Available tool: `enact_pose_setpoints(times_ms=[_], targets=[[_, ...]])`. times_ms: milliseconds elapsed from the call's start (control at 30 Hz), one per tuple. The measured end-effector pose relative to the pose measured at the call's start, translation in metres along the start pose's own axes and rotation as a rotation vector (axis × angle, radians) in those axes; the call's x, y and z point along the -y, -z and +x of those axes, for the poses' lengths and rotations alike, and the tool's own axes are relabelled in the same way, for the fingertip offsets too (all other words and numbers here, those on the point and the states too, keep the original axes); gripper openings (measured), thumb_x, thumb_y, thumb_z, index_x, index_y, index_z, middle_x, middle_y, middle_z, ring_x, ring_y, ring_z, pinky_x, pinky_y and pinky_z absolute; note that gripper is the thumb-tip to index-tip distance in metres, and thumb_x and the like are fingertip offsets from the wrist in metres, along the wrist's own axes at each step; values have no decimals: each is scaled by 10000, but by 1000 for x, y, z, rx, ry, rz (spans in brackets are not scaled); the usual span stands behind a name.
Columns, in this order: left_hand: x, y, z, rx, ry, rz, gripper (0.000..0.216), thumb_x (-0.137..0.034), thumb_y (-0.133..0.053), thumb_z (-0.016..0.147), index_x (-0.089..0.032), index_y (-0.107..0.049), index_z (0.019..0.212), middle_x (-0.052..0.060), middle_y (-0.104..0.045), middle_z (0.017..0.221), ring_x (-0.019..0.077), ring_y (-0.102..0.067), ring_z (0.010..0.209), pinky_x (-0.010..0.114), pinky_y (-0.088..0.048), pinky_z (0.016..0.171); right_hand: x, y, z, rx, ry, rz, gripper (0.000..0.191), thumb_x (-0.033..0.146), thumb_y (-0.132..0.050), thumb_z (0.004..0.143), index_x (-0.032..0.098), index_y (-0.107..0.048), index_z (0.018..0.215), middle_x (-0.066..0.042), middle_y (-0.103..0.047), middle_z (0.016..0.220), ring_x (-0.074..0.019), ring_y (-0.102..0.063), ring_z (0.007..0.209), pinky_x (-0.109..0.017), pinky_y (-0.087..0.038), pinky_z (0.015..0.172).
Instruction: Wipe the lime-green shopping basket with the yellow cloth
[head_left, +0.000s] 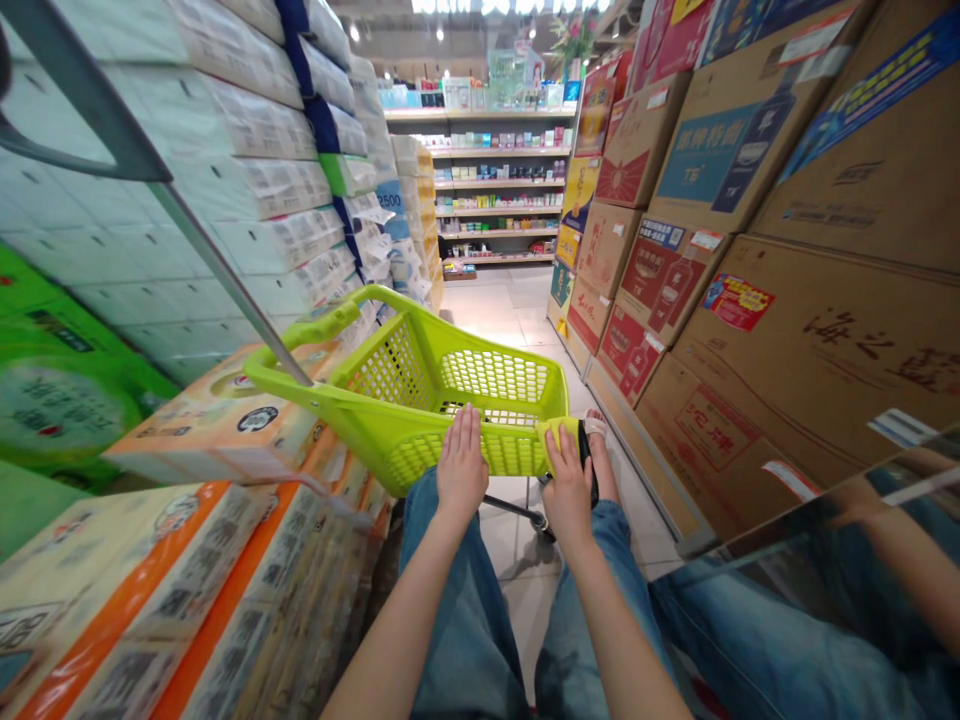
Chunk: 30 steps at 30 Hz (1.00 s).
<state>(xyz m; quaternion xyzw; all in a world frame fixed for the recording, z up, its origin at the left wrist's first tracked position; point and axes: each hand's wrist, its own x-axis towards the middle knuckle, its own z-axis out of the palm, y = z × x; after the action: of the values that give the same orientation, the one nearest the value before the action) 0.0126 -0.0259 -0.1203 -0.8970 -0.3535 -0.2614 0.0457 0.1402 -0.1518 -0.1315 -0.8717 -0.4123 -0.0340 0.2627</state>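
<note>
In front of my knees stands a lime-green plastic shopping basket cart (420, 440) with perforated walls and a long grey pull handle (225, 270) slanting to the upper left. My left hand (463, 468) rests on its near rim, fingers stretched out and together, holding nothing. At the right-hand corner, my right hand (568, 488) presses a yellow cloth (551, 432) against the basket, fingers over it. Something black shows beside that hand, its kind unclear. The basket's inside looks empty where it shows. A wheel (541, 522) sits below.
Stacked cardboard cartons (817, 340) line the right side. Wrapped paper packs (247, 150) rise at the left, with orange-striped packs (187, 590) nearer. Shelves of small boxes (502, 170) stand at the aisle's far end. A reflective panel (825, 600) is at lower right.
</note>
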Motion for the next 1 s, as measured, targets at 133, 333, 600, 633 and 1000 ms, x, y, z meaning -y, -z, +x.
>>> enact_pose_setpoints(times_ms=[133,333,600,633,1000], targets=[[-1,2,0,13,2,1,856,-80,-476,771,-70,-135,1555,136,-235,1626,236,-153,1520,417,-210,1232,31,-10,4,18,30,33,852,-29,-361,702,202,-354,1522,-37,-217,1636,-206,-175,1515,-491,-180,1206],[-1,1,1,14,29,26,766,-72,-408,820,-81,-173,1549,139,-266,1615,221,-178,1515,426,-236,1221,72,-18,10,41,252,64,805,-30,-381,746,227,-370,1509,-41,-251,1628,-179,-204,1504,-484,-142,1215],[-1,3,1,5,12,-11,875,-81,-468,774,-99,-95,1565,141,-246,1622,227,-170,1517,433,-229,1224,36,-14,4,-7,271,19,840,-49,-372,730,264,-364,1510,-13,-285,1619,-145,-216,1497,-446,-104,1224],[-1,3,1,5,10,-13,882,-83,-473,771,-99,-90,1566,140,-243,1623,229,-168,1518,432,-225,1226,29,-12,3,-16,251,5,849,-46,-375,725,265,-355,1515,-14,-283,1620,-148,-216,1498,-447,-111,1223],[-2,2,0,7,8,-1,858,-79,-473,777,-75,-119,1559,136,-238,1626,233,-163,1519,417,-210,1233,-1,-7,-4,-63,37,-44,882,-20,-388,687,245,-343,1527,-39,-258,1626,-193,-206,1506,-450,-204,1194]])
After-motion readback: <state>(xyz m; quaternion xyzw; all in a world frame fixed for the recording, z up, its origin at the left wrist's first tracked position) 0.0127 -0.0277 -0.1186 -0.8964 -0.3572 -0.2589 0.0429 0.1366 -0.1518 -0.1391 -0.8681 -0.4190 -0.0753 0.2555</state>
